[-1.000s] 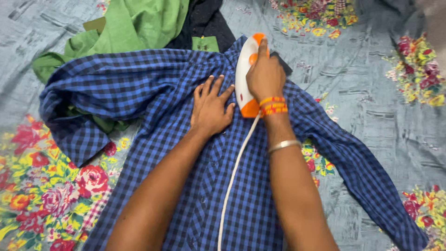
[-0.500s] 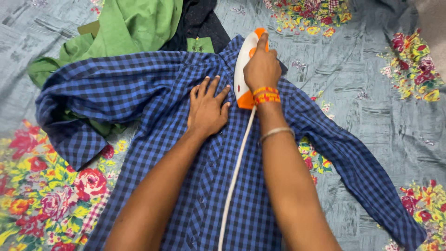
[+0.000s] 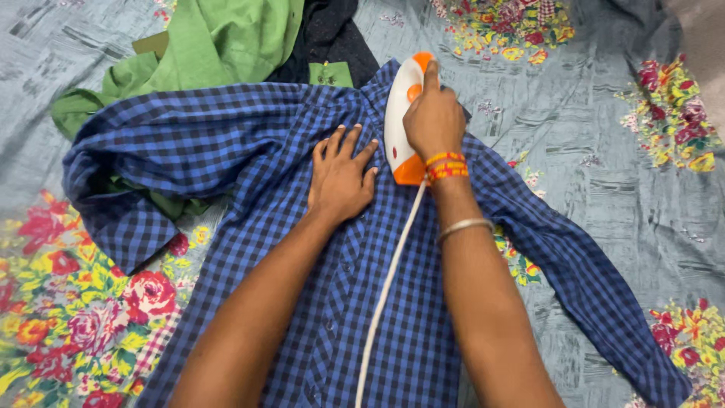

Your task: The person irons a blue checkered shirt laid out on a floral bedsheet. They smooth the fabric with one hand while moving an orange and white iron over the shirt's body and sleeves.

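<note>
Shirt (image 3: 362, 302), blue with checks, lies spread flat on a grey cloth with flowers (image 3: 604, 211). It fills the middle, from 6 o'clock up to 12 o'clock.

Nearest, at 6 o'clock, the low part of the shirt looks smooth and flat. A white cord (image 3: 389, 287) runs up over it between the two arms. I think this low part may be pressed, but I cannot be sure.

A bit farther, the left hand (image 3: 341, 180) lies flat on the shirt with its fingers spread wide. It holds nothing; it just presses the cloth down. Just beside it, toward 1 o'clock, the right hand (image 3: 434, 121) is wrapped around the handle of a white and orange iron (image 3: 402, 113). The iron sits on the shirt near the collar. The wrist has orange threads and a silver bangle.

Out at 9 o'clock, one sleeve (image 3: 151, 174) is bunched and folded over. It looks wrinkled, so I think it is not done yet. The other sleeve (image 3: 581, 264) goes down to 4 o'clock and lies straighter.

Farthest, at 11 o'clock, a green garment (image 3: 219, 45) and a dark garment (image 3: 332, 38) lie in a heap. They look like they wait.

The iron's flat bottom is hidden. The collar is mostly covered by the iron and hand. The cord and the shirt's hem are cut off at the bottom edge.
</note>
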